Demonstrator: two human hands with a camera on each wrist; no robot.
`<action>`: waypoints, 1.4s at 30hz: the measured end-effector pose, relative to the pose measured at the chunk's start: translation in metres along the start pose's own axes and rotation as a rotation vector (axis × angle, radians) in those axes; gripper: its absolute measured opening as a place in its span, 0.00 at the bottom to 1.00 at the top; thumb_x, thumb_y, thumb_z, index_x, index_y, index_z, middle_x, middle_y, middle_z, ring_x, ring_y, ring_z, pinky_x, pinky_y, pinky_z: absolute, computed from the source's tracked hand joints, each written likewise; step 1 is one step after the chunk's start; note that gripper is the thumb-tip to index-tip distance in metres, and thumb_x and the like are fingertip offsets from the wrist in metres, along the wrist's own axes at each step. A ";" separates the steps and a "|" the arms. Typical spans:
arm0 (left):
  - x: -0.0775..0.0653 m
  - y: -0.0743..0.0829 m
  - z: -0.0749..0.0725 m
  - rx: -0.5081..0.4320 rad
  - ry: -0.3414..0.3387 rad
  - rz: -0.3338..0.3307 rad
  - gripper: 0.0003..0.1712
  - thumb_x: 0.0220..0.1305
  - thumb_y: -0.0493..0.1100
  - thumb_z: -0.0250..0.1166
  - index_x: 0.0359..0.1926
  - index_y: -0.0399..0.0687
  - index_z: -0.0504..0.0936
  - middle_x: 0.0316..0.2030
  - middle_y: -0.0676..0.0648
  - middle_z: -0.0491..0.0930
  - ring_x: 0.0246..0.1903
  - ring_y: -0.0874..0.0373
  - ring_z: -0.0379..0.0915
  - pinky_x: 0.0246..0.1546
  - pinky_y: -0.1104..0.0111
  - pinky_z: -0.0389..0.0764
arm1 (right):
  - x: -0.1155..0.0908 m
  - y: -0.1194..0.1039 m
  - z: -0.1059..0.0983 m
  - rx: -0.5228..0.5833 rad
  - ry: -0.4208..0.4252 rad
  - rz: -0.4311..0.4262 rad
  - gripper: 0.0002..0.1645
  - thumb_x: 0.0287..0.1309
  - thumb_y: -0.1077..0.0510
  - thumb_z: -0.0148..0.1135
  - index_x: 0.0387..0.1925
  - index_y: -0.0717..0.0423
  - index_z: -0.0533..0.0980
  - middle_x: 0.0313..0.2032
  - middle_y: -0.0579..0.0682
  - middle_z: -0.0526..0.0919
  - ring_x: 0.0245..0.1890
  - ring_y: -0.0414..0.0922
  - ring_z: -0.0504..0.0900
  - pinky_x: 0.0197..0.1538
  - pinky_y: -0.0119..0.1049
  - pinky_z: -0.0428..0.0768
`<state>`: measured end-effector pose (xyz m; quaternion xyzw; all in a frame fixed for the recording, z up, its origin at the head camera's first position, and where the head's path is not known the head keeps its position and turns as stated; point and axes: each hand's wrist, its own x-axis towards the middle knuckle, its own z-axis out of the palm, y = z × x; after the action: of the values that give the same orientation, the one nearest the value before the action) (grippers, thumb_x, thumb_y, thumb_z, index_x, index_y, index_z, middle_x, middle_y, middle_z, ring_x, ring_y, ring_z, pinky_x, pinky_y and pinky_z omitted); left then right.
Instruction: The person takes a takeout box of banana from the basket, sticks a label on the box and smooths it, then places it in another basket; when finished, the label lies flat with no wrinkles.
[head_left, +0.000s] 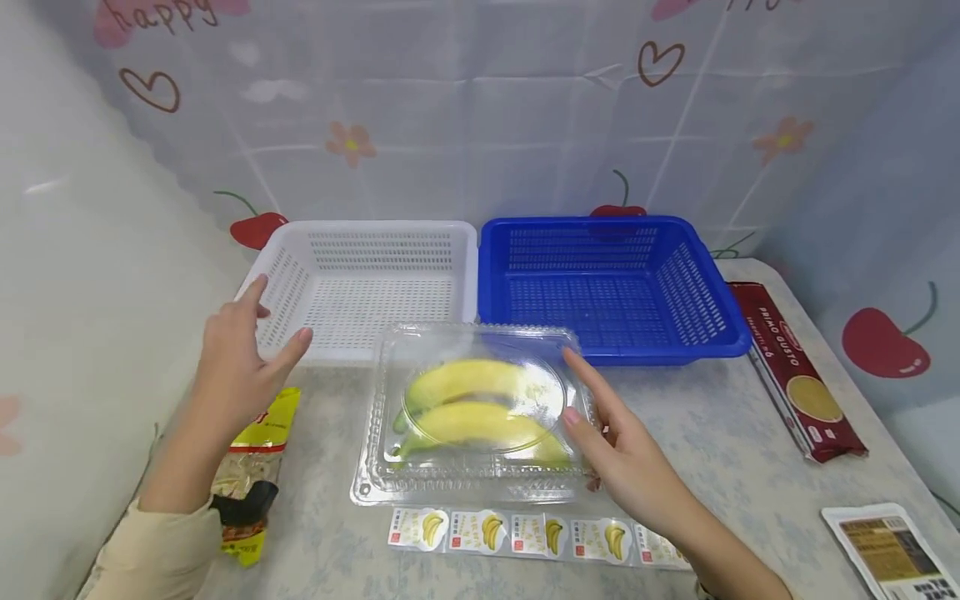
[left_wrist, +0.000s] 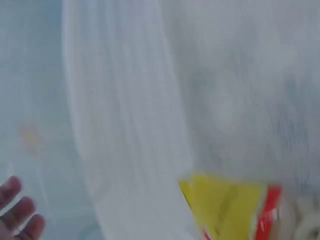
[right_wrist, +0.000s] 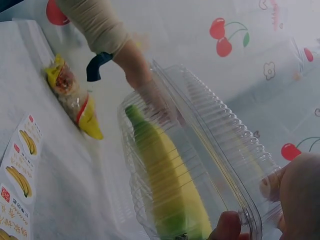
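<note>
A clear plastic clamshell box (head_left: 468, 479) with yellow bananas (head_left: 480, 421) inside is raised over the table, its lid closed. My right hand (head_left: 626, 454) grips the box's right side, thumb on top and other fingers under the edge. In the right wrist view the green end of a banana (right_wrist: 170, 185) shows through the ribbed wall. My left hand (head_left: 236, 358) is apart from the box, thumb and forefinger spread, over the front left corner of the white basket (head_left: 360, 227). Only the fingertips (left_wrist: 22, 212) show in the left wrist view.
A blue basket (head_left: 615, 354) stands right of the white one. A strip of banana labels (head_left: 536, 537) lies in front. Beneath my left arm is a yellow food packet (head_left: 273, 425). On the right are a red spaghetti packet (head_left: 798, 367) and a white-edged pouch (head_left: 892, 550).
</note>
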<state>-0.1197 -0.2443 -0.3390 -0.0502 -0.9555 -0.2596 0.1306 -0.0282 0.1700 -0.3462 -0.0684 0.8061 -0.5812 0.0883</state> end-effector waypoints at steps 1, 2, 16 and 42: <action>-0.007 0.012 0.000 -0.038 -0.011 0.018 0.49 0.67 0.55 0.63 0.79 0.53 0.45 0.51 0.35 0.72 0.46 0.42 0.67 0.39 0.53 0.73 | -0.002 0.000 -0.001 -0.001 0.001 0.000 0.35 0.74 0.47 0.52 0.74 0.20 0.52 0.28 0.55 0.63 0.16 0.41 0.69 0.22 0.39 0.78; -0.015 0.024 0.000 -0.076 -0.033 0.033 0.48 0.69 0.54 0.61 0.79 0.56 0.44 0.44 0.39 0.74 0.40 0.47 0.69 0.34 0.59 0.73 | -0.003 0.001 -0.002 -0.003 0.002 -0.003 0.35 0.74 0.48 0.52 0.74 0.21 0.52 0.28 0.56 0.63 0.16 0.41 0.68 0.21 0.39 0.78; -0.101 0.105 0.038 -0.138 -0.335 0.166 0.62 0.54 0.67 0.69 0.79 0.69 0.38 0.32 0.62 0.66 0.18 0.72 0.51 0.18 0.76 0.60 | -0.025 0.018 -0.016 -0.011 0.023 0.022 0.35 0.75 0.51 0.50 0.75 0.24 0.51 0.28 0.54 0.63 0.16 0.40 0.67 0.20 0.38 0.76; -0.099 0.130 0.102 -0.325 -0.654 0.047 0.67 0.51 0.75 0.66 0.77 0.74 0.29 0.34 0.56 0.71 0.17 0.68 0.60 0.19 0.72 0.69 | -0.038 0.067 -0.057 -0.114 0.001 0.106 0.36 0.76 0.51 0.48 0.76 0.25 0.48 0.30 0.55 0.64 0.19 0.39 0.70 0.19 0.38 0.79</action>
<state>-0.0264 -0.0830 -0.3878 -0.1723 -0.8917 -0.3752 -0.1854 -0.0045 0.2517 -0.3895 -0.0301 0.8403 -0.5290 0.1146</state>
